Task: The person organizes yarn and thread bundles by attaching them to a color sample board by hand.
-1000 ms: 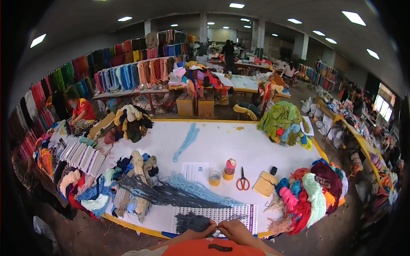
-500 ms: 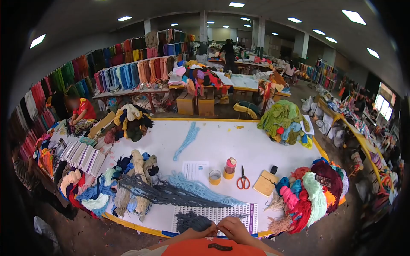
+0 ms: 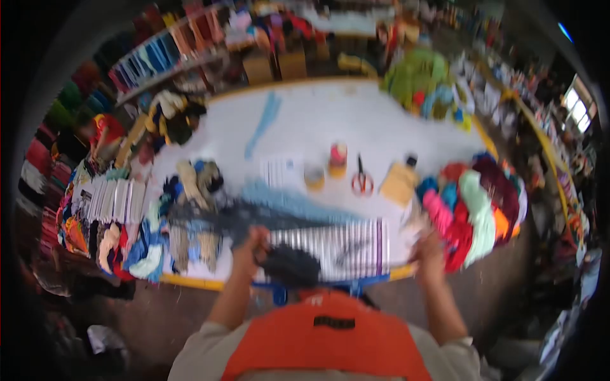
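My left hand (image 3: 253, 246) is at the left end of a dark grey yarn bundle (image 3: 291, 265), its blurred fingers closed around part of the dark yarn. The bundle lies over a white card with rows of marks and a purple stripe (image 3: 379, 244) at the table's near edge. Further right, my right hand (image 3: 429, 249) is beside beige yarn (image 3: 416, 223) at the edge of a colored heap; motion blur hides whether its fingers grip anything. Behind the card stretch long dark grey strands (image 3: 235, 216) and light blue yarn (image 3: 298, 202).
Orange-handled scissors (image 3: 362, 183), a roll of tape (image 3: 314, 179), a pink-topped container (image 3: 338, 160) and a tan pad (image 3: 399, 183) lie mid-table. Yarn heaps flank them, with a green heap (image 3: 416, 79) at the far right. A person in red (image 3: 107, 130) is at the left.
My hands, together at the near edge before, have moved wide apart, the left one leftward and the right one rightward. The view has tilted down and blurred.
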A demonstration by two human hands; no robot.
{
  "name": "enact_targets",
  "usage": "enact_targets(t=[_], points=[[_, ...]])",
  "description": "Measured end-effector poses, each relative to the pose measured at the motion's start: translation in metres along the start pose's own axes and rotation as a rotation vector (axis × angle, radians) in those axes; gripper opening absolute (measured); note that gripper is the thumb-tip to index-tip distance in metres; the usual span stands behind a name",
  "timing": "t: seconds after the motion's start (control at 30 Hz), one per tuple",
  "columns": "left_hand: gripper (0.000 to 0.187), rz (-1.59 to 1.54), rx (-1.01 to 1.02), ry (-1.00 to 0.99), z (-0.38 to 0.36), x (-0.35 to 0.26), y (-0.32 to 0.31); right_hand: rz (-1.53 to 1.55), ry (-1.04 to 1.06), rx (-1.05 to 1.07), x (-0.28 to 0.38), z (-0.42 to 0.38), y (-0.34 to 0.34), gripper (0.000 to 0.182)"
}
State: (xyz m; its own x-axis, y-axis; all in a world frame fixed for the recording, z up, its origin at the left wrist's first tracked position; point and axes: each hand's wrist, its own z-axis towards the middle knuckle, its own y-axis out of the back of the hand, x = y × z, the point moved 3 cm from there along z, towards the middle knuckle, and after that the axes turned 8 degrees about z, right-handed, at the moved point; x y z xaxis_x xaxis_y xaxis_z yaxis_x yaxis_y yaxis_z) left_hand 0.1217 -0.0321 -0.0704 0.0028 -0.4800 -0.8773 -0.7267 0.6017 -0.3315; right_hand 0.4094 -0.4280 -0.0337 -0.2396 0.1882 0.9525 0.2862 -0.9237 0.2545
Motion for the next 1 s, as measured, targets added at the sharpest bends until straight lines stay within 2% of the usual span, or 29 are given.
enact_targets(t=[0.03,0.1,0.13,0.17,0.2,0.23,0.27,0.3,0.33,0.37,0.4,0.43,0.53,0.63,0.73,0.8,0.87,1.0], points=[[0.029,-0.084,-0.029,-0.032,0.004,-0.015,0.014,0.012,-0.028,-0.173,-0.012,0.014,0.045,0.019],[0.041,-0.199,-0.019,-0.126,0.006,-0.040,0.018,0.065,-0.032,-0.399,-0.028,0.040,0.121,0.024],[0.044,-0.196,0.044,-0.144,0.008,-0.044,0.009,0.021,0.030,-0.560,-0.008,0.055,0.143,0.021],[0.045,-0.190,0.097,-0.076,0.014,-0.033,0.001,0.096,0.000,-0.679,-0.005,0.060,0.149,0.015],[0.045,-0.186,0.153,-0.018,0.021,-0.023,-0.015,0.051,-0.028,-0.614,-0.019,0.067,0.146,0.015],[0.045,-0.073,0.112,0.112,0.027,-0.005,-0.036,0.011,-0.056,-0.551,-0.037,0.072,0.141,0.015],[0.043,-0.017,0.180,0.208,0.042,0.028,-0.044,-0.026,-0.001,-0.389,-0.055,0.079,0.113,0.014],[0.039,-0.055,0.186,0.338,0.056,0.054,-0.061,0.153,0.015,-0.348,-0.103,0.086,0.085,0.012],[0.037,-0.067,0.195,0.406,0.068,0.077,-0.081,0.007,-0.082,-0.206,-0.101,0.082,0.048,0.010],[0.035,-0.025,0.218,0.461,0.082,0.099,-0.098,-0.198,0.000,-0.006,-0.114,0.081,0.017,0.009],[0.034,-0.016,0.231,0.505,0.096,0.120,-0.113,-0.269,0.059,0.104,-0.104,0.079,-0.018,0.009],[0.033,-0.008,0.244,0.548,0.108,0.139,-0.127,-0.234,-0.140,0.245,-0.139,0.080,-0.043,0.010],[0.027,0.166,0.164,0.661,0.143,0.182,-0.157,-0.303,-0.257,0.413,-0.184,0.083,-0.109,0.014],[0.030,0.259,0.078,0.702,0.175,0.220,-0.171,-0.331,-0.153,0.527,-0.219,0.088,-0.155,0.015],[0.029,0.391,0.022,0.699,0.196,0.248,-0.176,-0.350,-0.210,0.706,-0.237,0.095,-0.183,0.016],[0.029,0.492,0.012,0.743,0.199,0.254,-0.185,-0.380,-0.173,0.722,-0.244,0.096,-0.189,0.016],[0.024,0.558,0.022,0.673,0.198,0.257,-0.189,-0.407,-0.096,0.716,-0.246,0.095,-0.191,0.015],[0.019,0.629,-0.006,0.576,0.197,0.253,-0.195,-0.411,-0.123,0.748,-0.247,0.094,-0.187,0.015]])
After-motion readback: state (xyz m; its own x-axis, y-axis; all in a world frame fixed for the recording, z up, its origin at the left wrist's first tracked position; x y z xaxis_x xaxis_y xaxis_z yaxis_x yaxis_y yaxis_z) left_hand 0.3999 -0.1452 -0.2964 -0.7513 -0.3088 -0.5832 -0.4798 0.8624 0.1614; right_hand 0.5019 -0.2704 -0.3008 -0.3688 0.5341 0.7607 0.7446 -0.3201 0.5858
